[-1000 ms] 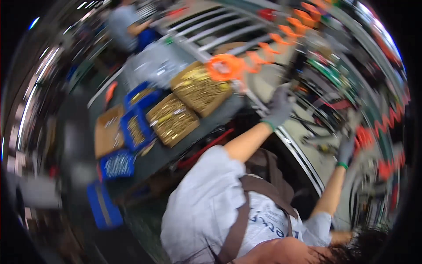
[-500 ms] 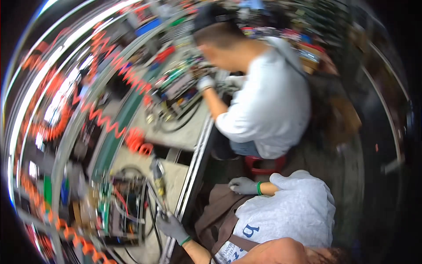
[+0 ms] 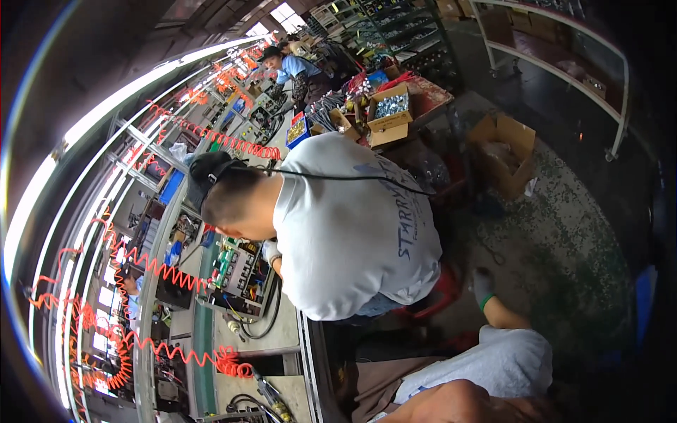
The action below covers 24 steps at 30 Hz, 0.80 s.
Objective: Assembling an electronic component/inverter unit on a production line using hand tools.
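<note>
The left hand lies outside the frame, so its fingers cannot be judged, while the right hand (image 3: 484,287), in a grey knit glove with a green cuff (image 3: 485,302), hangs low over a dim floor. Its fingers blur into shadow; whether they are together, apart or closed on something cannot be told. Nearest it is a glossy red stool (image 3: 446,287), mostly hidden beneath a seated co-worker in a white cotton shirt (image 3: 345,233). That worker's back covers part of the pale, metal-edged bench (image 3: 282,340), leaving just one white-gloved hand (image 3: 270,250) showing beside an open unit (image 3: 236,271) with green boards. Coiled red plastic hose (image 3: 233,363) rests near a slim handheld tool (image 3: 273,396) by the lower edge. Behind, a cardboard carton (image 3: 389,134) holds shiny metal pieces too small to identify.
</note>
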Each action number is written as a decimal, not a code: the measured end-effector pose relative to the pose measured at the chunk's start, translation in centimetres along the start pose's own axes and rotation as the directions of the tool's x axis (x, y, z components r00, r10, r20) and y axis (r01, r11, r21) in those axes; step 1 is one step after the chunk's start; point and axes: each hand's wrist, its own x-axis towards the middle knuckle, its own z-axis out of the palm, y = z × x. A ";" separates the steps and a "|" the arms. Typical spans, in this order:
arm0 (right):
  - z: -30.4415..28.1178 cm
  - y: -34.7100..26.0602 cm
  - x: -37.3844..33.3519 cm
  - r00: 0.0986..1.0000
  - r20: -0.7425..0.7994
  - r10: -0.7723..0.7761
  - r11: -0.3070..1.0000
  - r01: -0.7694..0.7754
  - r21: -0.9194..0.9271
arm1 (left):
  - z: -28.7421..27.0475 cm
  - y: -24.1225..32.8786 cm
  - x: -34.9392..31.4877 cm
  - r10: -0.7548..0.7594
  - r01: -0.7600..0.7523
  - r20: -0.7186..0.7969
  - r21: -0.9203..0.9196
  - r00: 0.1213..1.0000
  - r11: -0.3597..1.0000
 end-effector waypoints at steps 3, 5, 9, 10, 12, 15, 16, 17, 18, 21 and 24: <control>0.7 -3.4 2.1 0.997 -0.070 0.010 0.987 0.002 0.163 | -2.1 3.0 1.6 0.052 -0.050 -0.060 0.043 0.997 0.998; 2.0 -2.6 3.9 0.996 -0.082 -0.025 0.987 0.037 0.154 | -2.8 5.3 2.3 0.069 -0.064 -0.095 0.056 0.993 0.996; 2.5 2.6 9.6 0.992 -0.092 -0.087 0.986 0.100 0.137 | -3.1 8.1 0.9 0.053 -0.045 -0.137 0.065 0.989 0.997; -2.2 10.2 18.2 0.802 -0.145 -0.580 0.775 0.489 -0.400 | -3.1 8.9 1.4 0.068 -0.064 -0.081 0.046 0.994 0.997; 2.8 6.8 17.9 0.798 0.080 -0.597 0.702 0.568 -0.429 | -3.2 7.9 -0.7 -0.009 0.015 -0.098 0.057 0.995 0.998; 5.9 10.1 11.0 0.715 0.517 -0.471 0.570 0.694 -0.440 | -4.0 7.3 -4.1 -0.071 0.079 -0.095 0.082 0.993 0.994; 5.5 11.8 7.8 0.658 0.646 -0.387 0.515 0.736 -0.441 | -4.1 6.7 -5.2 -0.106 0.113 -0.080 0.091 0.991 0.989; 3.7 13.6 5.0 0.599 0.750 -0.281 0.460 0.770 -0.443 | -4.0 5.9 -6.2 -0.137 0.142 -0.055 0.103 0.989 0.985; 0.2 16.2 2.5 0.531 0.834 -0.153 0.407 0.803 -0.437 | -4.2 4.8 -7.4 -0.175 0.178 -0.031 0.119 0.984 0.977; 9.1 2.5 -14.1 0.226 0.974 0.030 0.225 0.947 -0.227 | -3.7 2.0 -10.3 -0.125 0.145 -0.172 0.109 0.977 0.983; 16.0 2.0 -22.3 -0.044 0.993 -0.112 0.254 0.965 0.071 | -4.6 3.8 -10.0 -0.122 0.138 -0.255 0.046 0.959 0.989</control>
